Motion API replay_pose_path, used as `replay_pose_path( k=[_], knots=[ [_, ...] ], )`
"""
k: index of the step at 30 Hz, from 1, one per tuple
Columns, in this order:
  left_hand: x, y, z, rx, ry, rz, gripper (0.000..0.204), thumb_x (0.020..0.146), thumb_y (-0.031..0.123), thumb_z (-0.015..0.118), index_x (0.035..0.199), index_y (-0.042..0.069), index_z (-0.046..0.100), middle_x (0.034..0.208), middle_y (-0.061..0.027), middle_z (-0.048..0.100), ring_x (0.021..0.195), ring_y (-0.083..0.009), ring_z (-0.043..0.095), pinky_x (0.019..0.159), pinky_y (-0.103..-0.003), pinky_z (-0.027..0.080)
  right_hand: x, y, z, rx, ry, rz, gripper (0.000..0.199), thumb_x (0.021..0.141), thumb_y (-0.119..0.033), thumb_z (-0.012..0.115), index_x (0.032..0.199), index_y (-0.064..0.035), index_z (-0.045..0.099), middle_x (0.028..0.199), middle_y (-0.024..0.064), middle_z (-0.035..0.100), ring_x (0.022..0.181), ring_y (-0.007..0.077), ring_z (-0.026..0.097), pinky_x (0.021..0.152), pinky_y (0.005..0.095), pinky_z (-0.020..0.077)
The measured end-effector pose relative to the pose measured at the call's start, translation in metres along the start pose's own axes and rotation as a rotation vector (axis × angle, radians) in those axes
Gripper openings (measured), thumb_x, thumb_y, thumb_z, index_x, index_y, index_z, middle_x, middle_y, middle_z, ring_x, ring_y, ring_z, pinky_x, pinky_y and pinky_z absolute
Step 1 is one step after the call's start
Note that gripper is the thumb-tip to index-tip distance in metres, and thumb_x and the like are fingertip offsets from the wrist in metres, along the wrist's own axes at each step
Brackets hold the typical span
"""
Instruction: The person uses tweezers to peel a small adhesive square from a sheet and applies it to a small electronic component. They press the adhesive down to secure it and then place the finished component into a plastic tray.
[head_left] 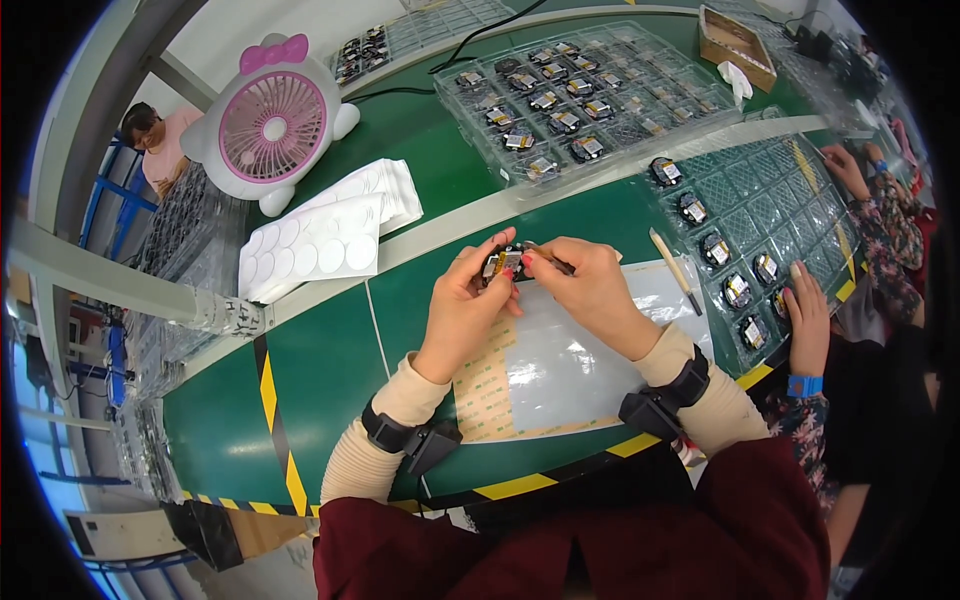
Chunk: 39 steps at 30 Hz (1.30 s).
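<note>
Between my two hands, above the work surface, is a small round black electronic module [503, 263] with a gold and pale label. My left hand [462, 305] grips it from the left, thumb and fingers closed round its edge. The closed fingertips of my right hand [588, 285] pinch at its right edge. Something dark shows under the right fingers, too hidden to name. Below the hands lies a translucent white sheet [590, 355] with a printed tan strip [485, 395] down its left side.
A clear tray [720, 185] with similar modules lies to the right, a co-worker's hand [808, 318] on it. A pen-like tool [675, 270] sits beside the sheet. Beyond the rail are stacked trays [640, 75], white sheets of round stickers [320, 245] and a pink-and-white fan [275, 128].
</note>
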<state>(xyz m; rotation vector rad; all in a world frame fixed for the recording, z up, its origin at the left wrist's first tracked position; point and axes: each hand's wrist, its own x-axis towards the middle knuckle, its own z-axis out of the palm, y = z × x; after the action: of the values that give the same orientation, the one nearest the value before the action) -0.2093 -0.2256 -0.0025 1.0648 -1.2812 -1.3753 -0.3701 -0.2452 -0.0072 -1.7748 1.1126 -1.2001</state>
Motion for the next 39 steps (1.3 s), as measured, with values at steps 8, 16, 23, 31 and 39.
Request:
replay_pose_path(
  k=[8,16,23,31,39],
  knots=[
    [-0.006,0.002,0.013,0.273,0.047,0.199,0.038,0.081,-0.004,0.05,0.117,0.003,0.054,0.088,-0.0038,0.045,0.068,-0.0091,0.055,0.056,-0.022,0.05,-0.007,0.0,0.007,-0.113,0.088,-0.109,0.011,0.076,-0.005,0.06,0.072,0.0028,0.053,0.063,0.0073,0.054,0.052,0.01,0.045,0.046,0.0248,0.0358],
    [-0.004,0.007,0.01,0.079,0.03,0.038,0.035,0.08,-0.007,0.049,0.114,0.0,0.055,0.089,-0.0039,0.045,0.066,-0.0094,0.055,0.055,-0.021,0.049,-0.002,-0.003,-0.001,0.049,-0.038,0.057,0.014,0.071,-0.003,0.059,0.066,0.0036,0.047,0.063,0.0122,0.054,0.053,0.0219,0.053,0.05,0.0316,0.0423],
    [-0.002,0.002,0.01,0.531,0.075,0.281,0.034,0.078,-0.006,0.051,0.11,0.002,0.057,0.081,-0.0031,0.046,0.063,-0.0078,0.052,0.05,-0.021,0.044,-0.001,0.0,0.0,0.021,-0.031,-0.008,0.014,0.071,-0.003,0.059,0.067,0.0034,0.047,0.063,0.012,0.053,0.054,0.022,0.053,0.05,0.0322,0.0423],
    [-0.002,0.015,0.016,0.512,0.111,0.249,0.032,0.08,-0.005,0.049,0.11,0.001,0.056,0.078,-0.001,0.051,0.06,-0.0068,0.05,0.048,-0.02,0.041,0.002,-0.003,-0.004,-0.013,-0.014,-0.009,0.014,0.071,-0.004,0.059,0.068,0.0032,0.048,0.06,0.0108,0.051,0.051,0.018,0.05,0.048,0.0306,0.0402],
    [0.002,0.019,0.007,-0.235,-0.002,-0.246,0.035,0.084,-0.001,0.041,0.117,-0.001,0.049,0.083,-0.0055,0.055,0.059,-0.0094,0.05,0.046,-0.022,0.039,0.008,0.003,-0.01,0.4,-0.108,0.324,0.017,0.08,-0.008,0.056,0.066,-0.0037,0.049,0.059,-0.002,0.048,0.051,0.0021,0.038,0.045,0.0199,0.0296]
  ],
)
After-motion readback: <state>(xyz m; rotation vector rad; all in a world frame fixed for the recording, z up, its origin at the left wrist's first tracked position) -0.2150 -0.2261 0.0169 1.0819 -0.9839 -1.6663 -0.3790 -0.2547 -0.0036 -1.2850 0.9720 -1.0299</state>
